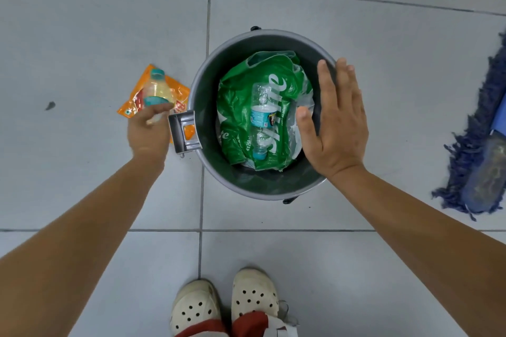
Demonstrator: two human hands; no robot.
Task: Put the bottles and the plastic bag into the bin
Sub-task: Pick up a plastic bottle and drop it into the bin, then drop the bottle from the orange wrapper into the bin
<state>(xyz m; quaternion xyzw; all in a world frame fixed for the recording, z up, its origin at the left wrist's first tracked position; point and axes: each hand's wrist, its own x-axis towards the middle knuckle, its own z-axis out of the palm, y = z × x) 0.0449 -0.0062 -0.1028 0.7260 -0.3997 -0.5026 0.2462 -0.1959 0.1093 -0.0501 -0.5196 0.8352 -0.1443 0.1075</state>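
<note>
We stand over the floor point(82, 35), with the bin point(201, 96) just ahead of our feet. Inside it lies the green bag point(238, 107), and on the bag a clear bottle point(261, 120), its long axis running near to far, cap toward us.

Our right hand point(335, 120) hovers flat over the bin's right rim, fingers spread, holding nothing. Our left hand point(149, 131) is closed around a small bottle point(156, 90) with a teal cap, gripping its lower end so its long axis points away from us. It sits just left of the bin, beside the handle point(183, 131), over an orange wrapper point(131, 107) on the floor.

So the bin mouth lies directly right of the small bottle, and the left hand is the one carrying it. We judge a short carry rightward over the rim remains before release.
</note>
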